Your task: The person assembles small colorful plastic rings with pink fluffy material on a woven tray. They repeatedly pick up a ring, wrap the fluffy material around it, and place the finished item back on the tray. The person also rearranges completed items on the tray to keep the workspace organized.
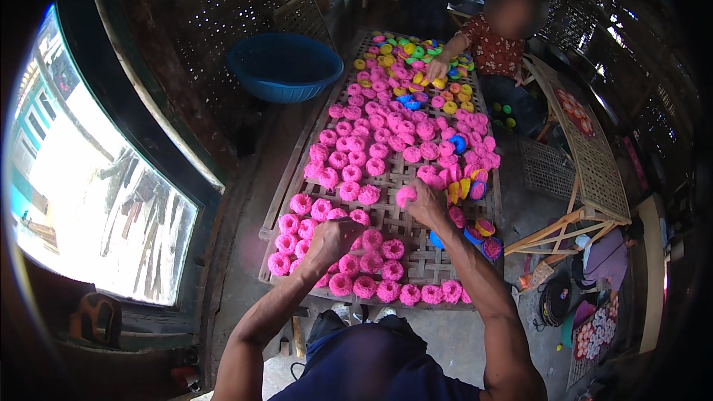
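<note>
While my right hand (428, 205) pinched a pink stringy ring (405, 197) over the middle of the bamboo surface (413, 252), my left hand (334, 240) hung over pink rows (369, 262) toward the left edge; I could not tell whether its fingers were apart or together. Yellow pieces (465, 188) and blue-and-pink cups (477, 190) crowded beside my right hand, toward the right edge. More pink rings (388, 291) lined the near edge. By the far right corner, a co-worker's hand (440, 67) reached over mixed-colour pieces (410, 49). Beyond the left edge sat a blue basin (286, 92). Past the right edge, a dark basin (512, 96) held green pieces (507, 109), and a woven rack (596, 157) bore red-and-white pieces (575, 111).
</note>
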Demonstrator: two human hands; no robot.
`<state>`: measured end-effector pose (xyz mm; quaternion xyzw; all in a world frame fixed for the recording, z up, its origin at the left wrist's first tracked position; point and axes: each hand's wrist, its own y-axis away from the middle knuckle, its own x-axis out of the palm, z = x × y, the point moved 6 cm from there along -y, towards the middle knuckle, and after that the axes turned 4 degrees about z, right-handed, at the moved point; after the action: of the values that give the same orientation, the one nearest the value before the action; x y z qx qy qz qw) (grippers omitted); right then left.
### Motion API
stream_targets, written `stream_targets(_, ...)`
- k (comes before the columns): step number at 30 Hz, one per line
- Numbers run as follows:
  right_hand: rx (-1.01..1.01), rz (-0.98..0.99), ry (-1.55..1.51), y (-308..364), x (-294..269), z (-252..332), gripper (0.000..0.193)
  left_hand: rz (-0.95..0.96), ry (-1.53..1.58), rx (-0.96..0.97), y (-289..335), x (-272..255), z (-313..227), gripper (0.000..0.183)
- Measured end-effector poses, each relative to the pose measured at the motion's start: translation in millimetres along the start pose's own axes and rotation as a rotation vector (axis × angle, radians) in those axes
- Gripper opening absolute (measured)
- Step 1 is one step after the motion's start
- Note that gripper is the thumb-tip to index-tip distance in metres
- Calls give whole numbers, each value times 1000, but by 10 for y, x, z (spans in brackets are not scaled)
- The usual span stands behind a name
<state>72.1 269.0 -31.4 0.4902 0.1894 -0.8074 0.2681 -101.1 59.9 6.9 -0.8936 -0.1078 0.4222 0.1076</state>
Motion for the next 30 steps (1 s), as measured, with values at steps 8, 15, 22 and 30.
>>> stream_targets(8,-93,302,-324,132,688,307,23,-84,77,-41,78,-46,42,18)
stream_targets(15,-327,-80,-149,595,-17,890,32,-71,651,-420,112,34,299,17)
stream_targets(22,-389,-184,-365,995,-107,1376,32,-135,947,-511,67,68,75,55)
stream_targets(30,-234,-285,-424,1080,-23,1111,15,61,989,-420,117,234,29,69)
